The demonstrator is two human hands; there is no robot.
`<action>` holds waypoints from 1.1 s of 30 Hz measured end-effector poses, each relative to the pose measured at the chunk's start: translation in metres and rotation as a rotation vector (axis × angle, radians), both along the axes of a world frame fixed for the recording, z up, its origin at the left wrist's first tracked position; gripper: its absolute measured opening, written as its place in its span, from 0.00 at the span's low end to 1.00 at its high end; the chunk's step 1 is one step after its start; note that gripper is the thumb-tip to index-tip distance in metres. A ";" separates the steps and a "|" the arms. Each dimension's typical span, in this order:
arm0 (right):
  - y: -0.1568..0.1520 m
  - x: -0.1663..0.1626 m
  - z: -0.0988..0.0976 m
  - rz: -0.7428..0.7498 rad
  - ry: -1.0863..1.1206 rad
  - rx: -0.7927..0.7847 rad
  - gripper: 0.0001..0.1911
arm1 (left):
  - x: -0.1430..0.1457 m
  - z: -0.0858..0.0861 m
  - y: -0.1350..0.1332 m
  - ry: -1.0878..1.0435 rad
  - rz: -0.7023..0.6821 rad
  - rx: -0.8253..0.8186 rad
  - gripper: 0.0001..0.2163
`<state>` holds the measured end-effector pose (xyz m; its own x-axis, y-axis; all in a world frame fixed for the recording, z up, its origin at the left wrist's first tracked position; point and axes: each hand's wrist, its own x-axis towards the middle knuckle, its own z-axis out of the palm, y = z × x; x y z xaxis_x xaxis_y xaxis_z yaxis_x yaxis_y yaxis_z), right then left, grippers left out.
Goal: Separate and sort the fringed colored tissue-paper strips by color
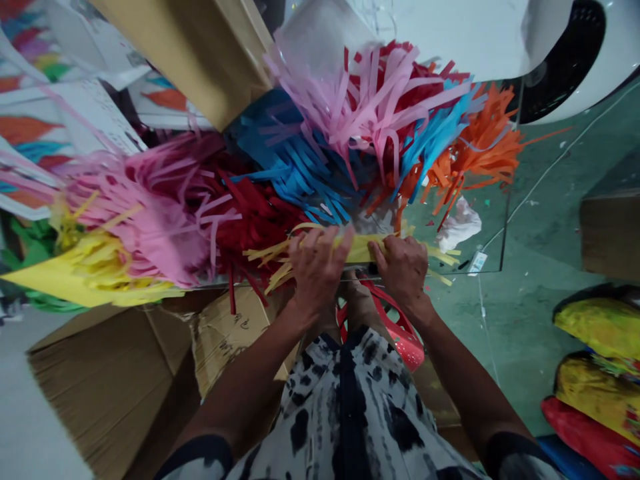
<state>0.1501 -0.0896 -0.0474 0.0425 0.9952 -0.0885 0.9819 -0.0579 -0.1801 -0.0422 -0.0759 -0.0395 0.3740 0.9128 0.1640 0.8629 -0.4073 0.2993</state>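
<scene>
- I see the left hand [320, 267] with its fingers bent over the thin pale-yellow paper strips [364, 251]; the fingers are blurry, so I can't tell if they squeeze.
- The right hand [404, 267] is closed on the same strips, thumb pressed down.
- The yellow strips lie flat along the near edge of the clear, see-through table top [493, 250], with loose ends poking out at nine and three o'clock.
- The step in hand looks like bunching or rolling them. I'd say the next move calls for both hands to press evenly, so no strip slips out.
- From the strips, a light-pink fringed paper bunch [367, 110] is at twelve, a bright-blue one [295, 170] at eleven, a dark-red one [257, 217] at ten.
- The hands hide the middle of the strips.
- The red thing with holes [400, 333], at five o'clock below, is partly covered; maybe it's a stool.
</scene>
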 end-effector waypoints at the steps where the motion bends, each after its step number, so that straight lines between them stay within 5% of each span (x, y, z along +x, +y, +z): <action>1: 0.000 0.000 0.000 0.004 -0.003 0.009 0.19 | -0.001 -0.002 -0.002 -0.028 -0.126 -0.006 0.17; 4: 0.002 0.006 0.002 -0.008 0.000 0.057 0.15 | -0.004 -0.008 -0.007 -0.074 -0.381 -0.073 0.16; 9: -0.015 0.027 0.011 -0.101 -0.046 0.296 0.12 | -0.012 -0.011 -0.013 -0.077 -0.345 -0.065 0.15; 14: -0.043 0.021 0.008 0.336 0.058 0.234 0.18 | -0.011 -0.008 -0.011 -0.063 -0.353 -0.084 0.15; 17: -0.047 0.016 0.001 0.381 0.109 0.206 0.20 | -0.020 -0.006 -0.013 -0.022 -0.327 -0.042 0.15; 21: -0.040 0.018 -0.002 0.365 0.156 0.219 0.17 | -0.055 0.008 -0.019 -0.005 -0.122 -0.036 0.11; 24: -0.033 0.017 -0.001 0.347 0.151 0.263 0.12 | -0.081 0.023 -0.021 -0.007 0.178 -0.010 0.05; 27: -0.027 0.015 0.001 0.337 0.150 0.286 0.09 | -0.078 0.031 -0.023 -0.084 0.390 0.105 0.08; 29: -0.023 0.014 0.003 0.337 0.159 0.260 0.09 | -0.058 0.029 -0.025 -0.167 0.233 0.125 0.11; 32: -0.019 0.015 0.007 0.347 0.161 0.154 0.11 | -0.019 0.016 -0.024 -0.198 -0.270 -0.058 0.17; 33: -0.017 0.016 0.008 0.350 0.157 0.121 0.12 | -0.009 0.009 -0.022 -0.183 -0.325 -0.102 0.18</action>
<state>0.1658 -0.1069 -0.0390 -0.3054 0.9508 0.0516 0.8987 0.3058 -0.3143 -0.0512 -0.0976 -0.0301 0.6195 0.7665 0.1694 0.6223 -0.6111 0.4891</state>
